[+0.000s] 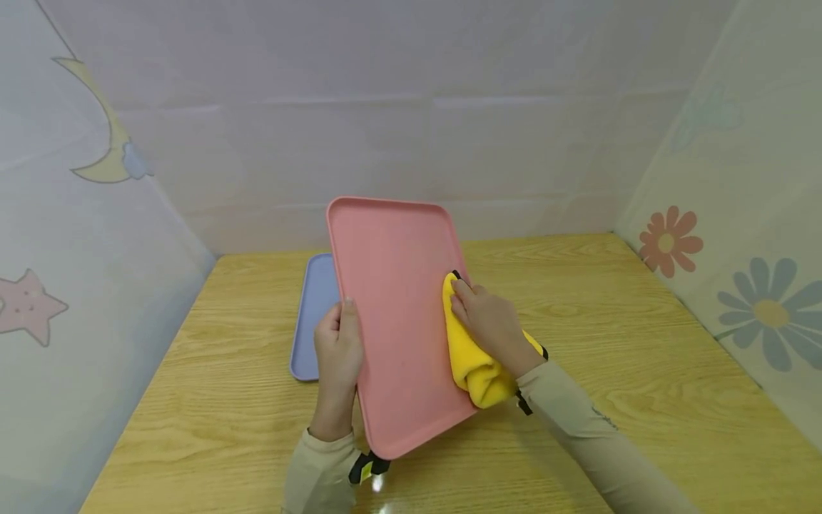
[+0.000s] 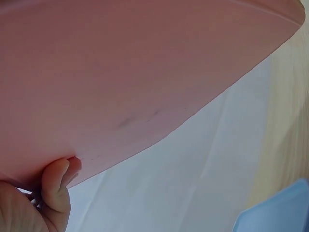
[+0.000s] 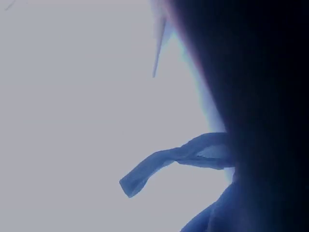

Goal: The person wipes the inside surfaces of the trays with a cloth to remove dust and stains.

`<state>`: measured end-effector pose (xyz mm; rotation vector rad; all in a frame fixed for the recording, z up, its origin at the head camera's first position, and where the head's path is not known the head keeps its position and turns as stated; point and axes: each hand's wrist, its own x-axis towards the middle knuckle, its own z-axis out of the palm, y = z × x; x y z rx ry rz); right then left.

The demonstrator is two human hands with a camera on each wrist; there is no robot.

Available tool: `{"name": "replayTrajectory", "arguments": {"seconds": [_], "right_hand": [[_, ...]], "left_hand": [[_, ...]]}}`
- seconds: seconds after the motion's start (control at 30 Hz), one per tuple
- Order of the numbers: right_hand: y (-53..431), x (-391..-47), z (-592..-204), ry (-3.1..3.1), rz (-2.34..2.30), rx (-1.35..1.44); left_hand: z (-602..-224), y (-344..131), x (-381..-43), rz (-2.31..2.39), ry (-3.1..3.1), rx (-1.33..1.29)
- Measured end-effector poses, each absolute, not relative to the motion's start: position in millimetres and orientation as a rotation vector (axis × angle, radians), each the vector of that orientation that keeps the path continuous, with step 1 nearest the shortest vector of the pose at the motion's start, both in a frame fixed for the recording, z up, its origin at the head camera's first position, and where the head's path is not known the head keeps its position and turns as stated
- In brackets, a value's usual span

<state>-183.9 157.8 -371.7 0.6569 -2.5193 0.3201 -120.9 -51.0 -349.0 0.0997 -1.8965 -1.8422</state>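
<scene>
A pink rectangular tray [image 1: 398, 307] with a low raised rim is held up at a tilt above the table in the head view. My left hand [image 1: 339, 343] grips its left edge, thumb on the front face and fingers behind. The left wrist view shows the tray's underside [image 2: 145, 63] with faint dark marks, and curled fingers [image 2: 58, 188] at its edge. With my right hand [image 1: 493, 321] I pinch a folded yellow cloth [image 1: 464, 350] with dark trim against the tray's right side. Much of the right wrist view is dark or washed out, so cloth and fingers cannot be made out there.
A blue tray [image 1: 312, 321] lies flat on the wooden table [image 1: 212, 385], partly behind the pink tray. Pale hangings with printed shapes stand at the back [image 1: 411, 128], left [image 1: 58, 214] and right [image 1: 758, 178] of the table.
</scene>
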Motion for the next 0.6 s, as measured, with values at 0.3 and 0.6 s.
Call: {"name": "replayTrajectory", "arguments": {"seconds": [0.3, 0.6], "right_hand": [[157.1, -186.8, -373.5, -2.568, 0.338, 0.528], [154.5, -186.3, -375.0, -2.544, 0.342, 0.453]], "left_hand": [[-348.0, -52.1, -119.5, -1.812, -1.914, 0.081], [-347.5, -52.0, -116.8, -1.774, -1.909, 0.012]]}}
